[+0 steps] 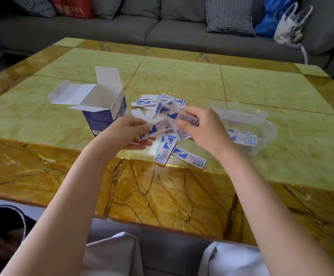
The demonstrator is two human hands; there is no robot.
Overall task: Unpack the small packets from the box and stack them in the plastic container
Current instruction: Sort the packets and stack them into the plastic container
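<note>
Nearest the camera, two pale cushions [114,253] are seen below the near edge of the marbled yellow-green table [281,136]. Above that edge both bare forearms are raised over the middle of the table. The left hand [126,134] is held palm up, its fingers curled under a blurred bundle of packets [154,129]. The right hand [204,128] is closed over the other end of the bundle, with one motion-smeared strip [168,108] seemingly lifted by it, though the blur leaves that unsure. Beneath the hands, two loose packets [189,157] are seen lying flat just inside the table's near border, one overlapping the other.

Just beside the right wrist, toward the right edge, the clear plastic container [265,136] is seen with a few packets laid inside; its lid [242,111] appears to lie against its far side. Left of the left hand, the blue-and-white box [102,114] is stood upright with its flaps opened outward. Behind the hands, a scattered heap of more packets [148,102] is spread about the table's centre.

Past the far edge, a grey sofa [162,30] is seen carrying a houndstooth pillow [229,18], a red bag [72,6], a blue bag [269,16] and a pale handbag [289,26].
</note>
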